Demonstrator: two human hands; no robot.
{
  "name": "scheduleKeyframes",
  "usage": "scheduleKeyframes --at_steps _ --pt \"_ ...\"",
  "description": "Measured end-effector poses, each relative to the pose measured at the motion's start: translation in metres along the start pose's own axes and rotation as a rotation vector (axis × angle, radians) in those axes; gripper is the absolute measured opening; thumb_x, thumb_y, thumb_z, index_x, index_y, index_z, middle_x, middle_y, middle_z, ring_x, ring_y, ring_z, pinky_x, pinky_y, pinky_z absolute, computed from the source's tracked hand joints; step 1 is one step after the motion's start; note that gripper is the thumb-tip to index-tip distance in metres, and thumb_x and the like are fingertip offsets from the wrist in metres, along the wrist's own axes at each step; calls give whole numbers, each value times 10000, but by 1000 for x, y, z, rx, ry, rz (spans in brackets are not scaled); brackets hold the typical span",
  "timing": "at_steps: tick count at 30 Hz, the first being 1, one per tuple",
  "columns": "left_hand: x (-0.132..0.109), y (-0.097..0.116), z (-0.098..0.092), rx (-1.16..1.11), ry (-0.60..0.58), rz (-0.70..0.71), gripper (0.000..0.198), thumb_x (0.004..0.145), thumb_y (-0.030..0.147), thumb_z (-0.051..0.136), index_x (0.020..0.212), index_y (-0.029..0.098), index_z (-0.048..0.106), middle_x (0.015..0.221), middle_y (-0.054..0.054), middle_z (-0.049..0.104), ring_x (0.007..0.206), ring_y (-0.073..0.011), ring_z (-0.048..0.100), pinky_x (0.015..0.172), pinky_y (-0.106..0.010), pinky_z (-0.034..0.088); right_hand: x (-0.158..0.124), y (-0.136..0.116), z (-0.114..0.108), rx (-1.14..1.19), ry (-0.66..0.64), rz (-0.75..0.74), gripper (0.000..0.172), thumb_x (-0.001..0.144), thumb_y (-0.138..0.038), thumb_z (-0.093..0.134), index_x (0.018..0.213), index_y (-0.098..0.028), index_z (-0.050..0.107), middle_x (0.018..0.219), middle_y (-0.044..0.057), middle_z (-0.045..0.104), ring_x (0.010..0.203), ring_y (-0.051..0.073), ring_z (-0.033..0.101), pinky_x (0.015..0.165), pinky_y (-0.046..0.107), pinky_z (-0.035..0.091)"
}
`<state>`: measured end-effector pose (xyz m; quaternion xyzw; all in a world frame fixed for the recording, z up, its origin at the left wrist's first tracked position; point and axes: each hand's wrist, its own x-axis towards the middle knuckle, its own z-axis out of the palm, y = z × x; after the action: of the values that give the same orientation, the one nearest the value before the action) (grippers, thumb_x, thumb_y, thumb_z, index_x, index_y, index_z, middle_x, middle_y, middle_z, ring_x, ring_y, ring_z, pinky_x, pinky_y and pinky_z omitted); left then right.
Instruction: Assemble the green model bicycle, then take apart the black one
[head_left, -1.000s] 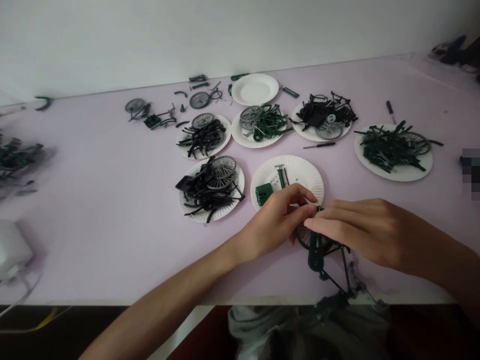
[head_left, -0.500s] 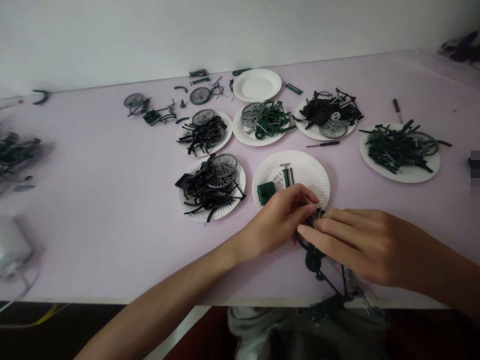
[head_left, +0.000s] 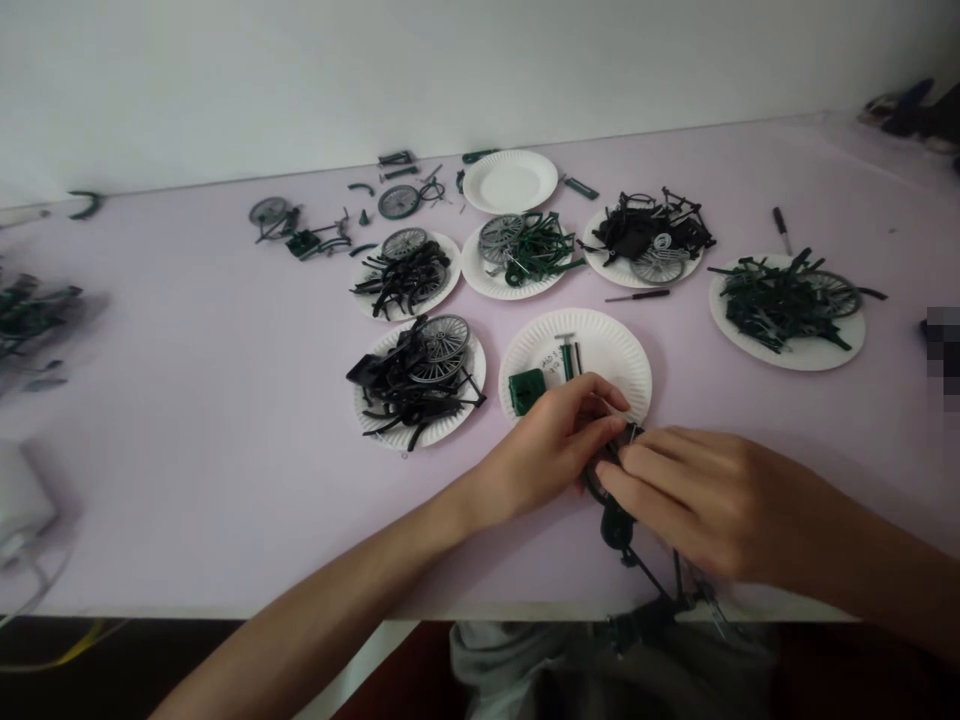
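Note:
Both hands are closed on a dark green model bicycle [head_left: 618, 526] at the near edge of the table. My left hand [head_left: 559, 440] pinches its wheel end from the left, and my right hand [head_left: 697, 490] grips the same end from the right. The fingers cover most of that wheel and whatever small part lies between them. The bicycle's frame runs down toward me, its front end hanging past the table edge. Just beyond my hands is a white paper plate [head_left: 626, 350] with a green basket-like piece [head_left: 526, 390] and a small green pump [head_left: 568, 360].
More plates hold bicycle parts: black ones [head_left: 420, 385] at left, green ones [head_left: 795, 305] at right, others behind. Screwdrivers [head_left: 637, 296] lie among them. A partly built bicycle [head_left: 304, 240] and loose parts lie at the back left. A white box with a cable [head_left: 26, 495] stands at far left.
The whole view has shifted slightly, with the plates appearing a little lower. Both hands keep their hold on the bicycle; the right fingers have moved only slightly.

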<state>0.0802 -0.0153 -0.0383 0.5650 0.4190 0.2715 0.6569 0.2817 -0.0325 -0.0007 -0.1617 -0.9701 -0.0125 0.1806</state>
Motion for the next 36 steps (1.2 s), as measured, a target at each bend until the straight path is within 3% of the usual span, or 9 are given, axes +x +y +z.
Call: scheduleKeyframes --at_steps 4,7,8,10,14,19,25,30,36 --pt "-6 4 0 71 -23 15 139 1032 319 534 1110 207 557 901 6 613 549 -72 536 417 -169 454 -3 21 -9 212 90 93 221 971 -39 558 1165 -107 641 1015 104 747 954 217 705 869 353 572" --pt "-14 8 2 116 -28 43 138 1036 323 541 1138 231 555 924 16 612 561 -65 542 435 -164 446 -9 43 -10 52 225 282 228 948 -64 620 1156 -155 646 1020 83 741 934 201 696 881 327 553" --pt "-17 10 4 115 -34 47 133 1036 317 543 1140 234 555 932 17 614 562 -62 543 441 -164 443 -10 52 -8 -29 214 340 227 960 -73 598 1170 -146 645 1054 106 739 984 230 697 916 359 549" --pt "-22 13 11 90 -55 47 118 1032 301 548 1123 228 567 963 10 625 564 -56 548 454 -167 453 -9 69 -1 -191 121 350 242 989 -86 528 1197 -129 645 1078 134 740 1049 279 693 922 403 550" --pt "-27 11 28 -32 -74 47 82 1001 257 602 1040 185 613 964 -19 651 693 -94 618 585 -194 541 3 96 12 -375 -74 353 352 973 2 391 1155 -100 674 985 143 726 965 288 659 823 396 510" --pt "-21 -3 44 -243 -86 -30 83 965 196 642 917 141 603 843 -11 633 729 -110 623 653 -221 553 25 109 20 -507 -281 355 360 967 21 366 1138 -72 669 968 152 697 960 281 609 829 378 444" --pt "-18 -7 46 -187 -55 8 71 915 135 700 891 138 633 816 -7 655 739 -111 608 692 -228 492 31 113 22 -537 -329 343 336 968 18 349 1011 -70 670 980 160 660 917 278 590 793 368 430" --pt "-14 -7 43 -123 -115 65 36 924 128 676 909 151 653 866 -23 677 770 -129 614 721 -247 494 31 118 22 -565 -364 355 310 951 17 379 964 -113 659 955 155 642 896 279 585 730 370 398" --pt "-13 -11 44 -164 -99 118 42 940 172 669 919 160 635 923 -37 683 800 -139 641 737 -255 509 33 119 15 -573 -412 258 292 908 33 406 934 -130 646 927 135 660 890 284 595 744 387 417"
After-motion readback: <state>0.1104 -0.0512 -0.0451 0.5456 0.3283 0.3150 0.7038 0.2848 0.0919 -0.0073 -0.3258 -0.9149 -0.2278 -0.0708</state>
